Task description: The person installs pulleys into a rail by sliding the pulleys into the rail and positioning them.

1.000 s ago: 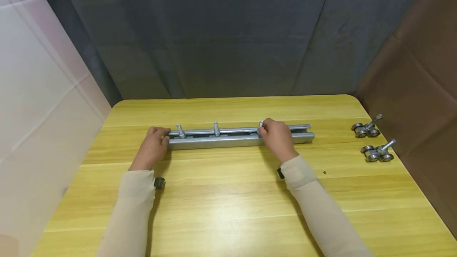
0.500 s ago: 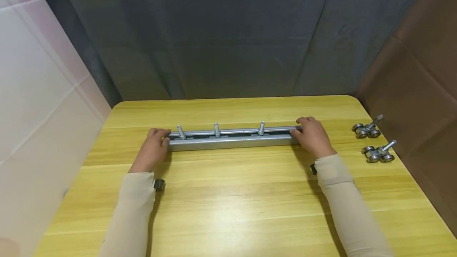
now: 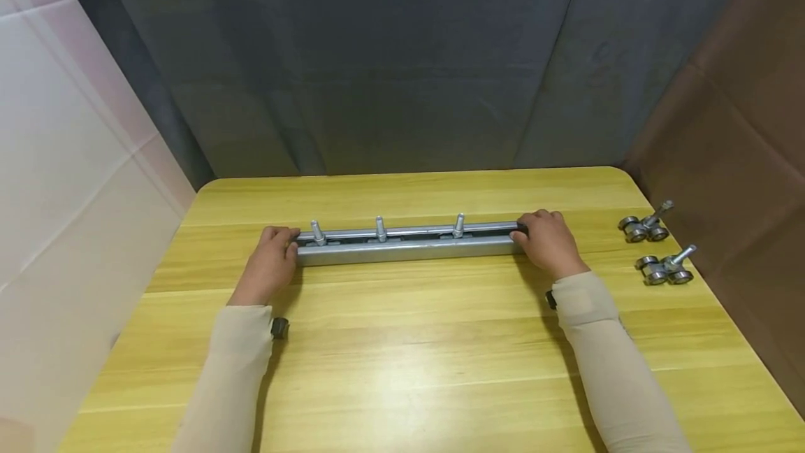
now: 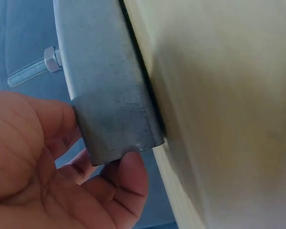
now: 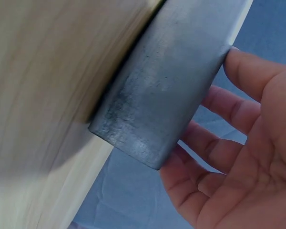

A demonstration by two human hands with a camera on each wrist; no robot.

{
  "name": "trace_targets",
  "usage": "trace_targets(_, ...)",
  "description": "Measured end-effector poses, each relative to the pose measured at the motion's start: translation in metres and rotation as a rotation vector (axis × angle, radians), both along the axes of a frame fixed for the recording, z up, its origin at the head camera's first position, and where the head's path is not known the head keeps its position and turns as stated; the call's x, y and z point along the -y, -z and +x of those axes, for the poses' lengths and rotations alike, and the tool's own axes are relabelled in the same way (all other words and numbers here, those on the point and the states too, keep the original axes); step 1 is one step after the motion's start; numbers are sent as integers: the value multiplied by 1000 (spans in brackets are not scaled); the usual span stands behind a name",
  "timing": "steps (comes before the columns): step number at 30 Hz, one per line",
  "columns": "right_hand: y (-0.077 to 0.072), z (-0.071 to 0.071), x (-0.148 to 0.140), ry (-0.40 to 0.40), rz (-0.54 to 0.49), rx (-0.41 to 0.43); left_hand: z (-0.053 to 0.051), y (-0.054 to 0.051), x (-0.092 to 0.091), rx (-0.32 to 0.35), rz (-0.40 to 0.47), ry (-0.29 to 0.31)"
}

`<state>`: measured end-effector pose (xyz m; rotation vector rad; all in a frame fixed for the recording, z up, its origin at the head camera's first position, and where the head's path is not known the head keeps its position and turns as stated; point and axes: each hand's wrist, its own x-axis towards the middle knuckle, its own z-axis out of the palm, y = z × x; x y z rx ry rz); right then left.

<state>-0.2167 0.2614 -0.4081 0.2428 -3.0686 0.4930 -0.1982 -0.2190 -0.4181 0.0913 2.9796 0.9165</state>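
Note:
A grey metal channel rail [image 3: 409,251] lies lengthwise across the table with its slot facing up. Three bolts stand up from trolleys in the slot: a left bolt [image 3: 318,231], a middle bolt [image 3: 380,228] and a right bolt [image 3: 459,225]. My left hand [image 3: 267,268] grips the rail's left end; the left wrist view shows the thumb at the rail's upper edge and fingertips at its end face. At the other end my right hand [image 3: 550,243] holds the rail, thumb on the upper edge [image 5: 229,52] and fingers bent behind and around the end. The trolley bodies are mostly hidden inside.
Two loose wheeled trolleys with bolts, a rear trolley [image 3: 644,228] and a front trolley [image 3: 664,271], rest near the table's right edge. Behind the wooden table [image 3: 402,355] hangs a dark grey curtain [image 3: 390,75]. A brown curtain [image 3: 742,117] closes the right side.
My right hand has let go of the right bolt and moved right to take hold of the rail's right end. The left hand stays on the left end.

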Motion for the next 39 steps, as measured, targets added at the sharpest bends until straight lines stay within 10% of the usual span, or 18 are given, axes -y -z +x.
trace_targets(6,2,0,1,-9,2,-13,-10,-26,10,8,79,-24)
trace_targets(11,7,2,2,-6,8,-15,-10,-43,-14,-250,207,-86)
trace_targets(15,7,3,5,-6,-4,-28,-7,-59,-54,-409,283,29)
trace_targets(19,5,5,8,-7,-1,-29,-1,-69,-102,-380,365,214)
trace_targets(24,5,4,9,-1,1,-32,-5,-55,-161,-222,368,350)
trace_targets(31,9,2,16,-5,7,-28,-20,-22,-209,6,320,309)
trace_targets(39,9,3,18,6,-5,-36,-25,-9,-224,-13,386,255)
